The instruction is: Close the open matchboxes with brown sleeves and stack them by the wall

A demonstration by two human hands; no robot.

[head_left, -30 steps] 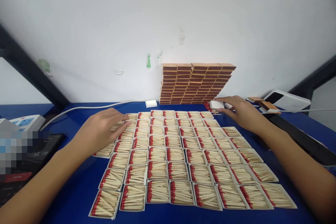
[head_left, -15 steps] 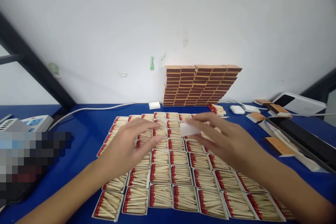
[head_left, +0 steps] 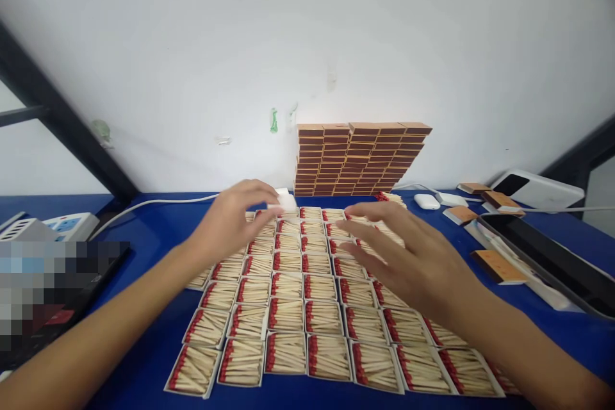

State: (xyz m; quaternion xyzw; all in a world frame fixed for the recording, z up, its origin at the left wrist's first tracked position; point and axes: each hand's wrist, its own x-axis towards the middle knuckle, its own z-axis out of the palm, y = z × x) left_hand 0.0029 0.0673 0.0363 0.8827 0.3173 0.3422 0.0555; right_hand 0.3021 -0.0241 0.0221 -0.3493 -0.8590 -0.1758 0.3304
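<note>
My left hand [head_left: 240, 214] is at the back of the rows, pinching a small white box-like piece [head_left: 287, 204] between thumb and fingers. The piece is blurred, so its exact kind is hard to make out. Below spread matchbox trays [head_left: 328, 318] full of red-tipped matches, laid in rows on the blue table. Over the right part of these trays hovers my right hand [head_left: 403, 253], fingers apart and holding nothing. It covers some of the trays behind it.
Closed matchboxes form a stack [head_left: 358, 160] against the wall, with loose matches [head_left: 391, 200] at its foot. To the right are several matchboxes [head_left: 500, 267], a white earbud case [head_left: 426, 202], a power bank [head_left: 538, 191] and a black phone [head_left: 548, 262]. A power strip [head_left: 72, 225] is at left.
The white piece has passed from my right hand to my left. My left hand has moved away toward the back of the table, and my right hand's fingers have opened.
</note>
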